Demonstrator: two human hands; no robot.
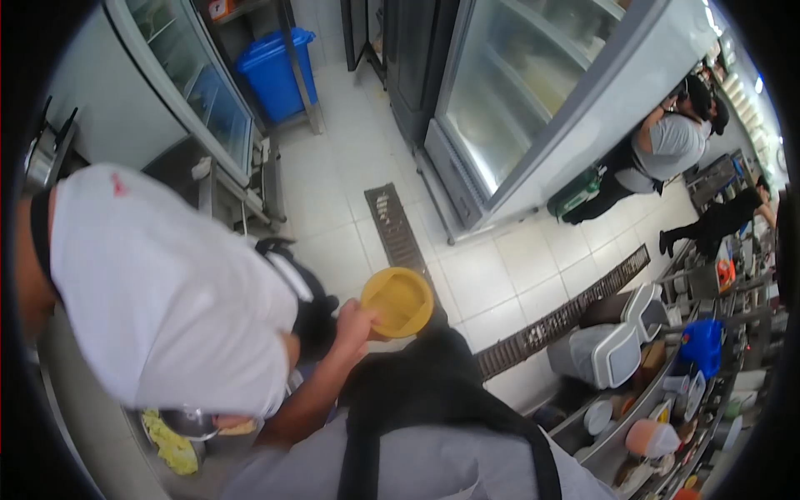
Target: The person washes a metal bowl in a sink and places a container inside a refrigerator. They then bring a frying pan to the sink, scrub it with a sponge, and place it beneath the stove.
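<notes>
Left hand (354, 323) grips yellow plate (400, 300); forearm (310, 398) partly hidden.

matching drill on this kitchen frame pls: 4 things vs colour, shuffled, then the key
Things:
1 plate held in a hand
2 bin by the fridge
3 floor drain grate
4 shirt of the person bending on the left

Colours:
A white
B blue
C yellow
D dark grey

Pairs: 1-C, 2-B, 3-D, 4-A

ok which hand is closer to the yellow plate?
Left, as far as the view shows. The left hand grips the yellow plate at its rim; the right hand is out of view.
</notes>
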